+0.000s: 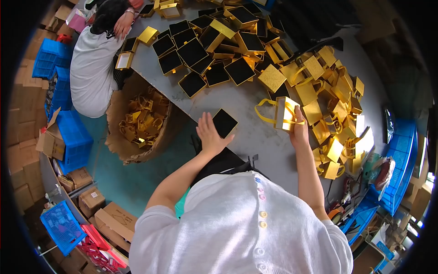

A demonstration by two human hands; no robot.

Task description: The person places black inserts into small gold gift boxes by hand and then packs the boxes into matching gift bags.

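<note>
My left hand [212, 136] lies with its fingers spread against the near-left side of a small gold-edged box tray with a black lining [226, 122], close to the table edge. My right hand [299, 129] grips a gold box sleeve with yellow ribbon handles [284, 114], held above the grey table [246, 102]. The sleeve's pale inside faces up and one ribbon loop sticks out to its left. Beyond my hands sits a heap of black-lined gold box trays [192, 52]. On the right spreads a pile of gold sleeves with ribbons [337, 93].
Left of the table stands a large cardboard carton [116, 121] holding gold ribboned sleeves. A person in a white shirt [93, 68] leans at the far left corner. Blue crates [75, 137] line the left side, and another blue crate [401, 160] stands at right.
</note>
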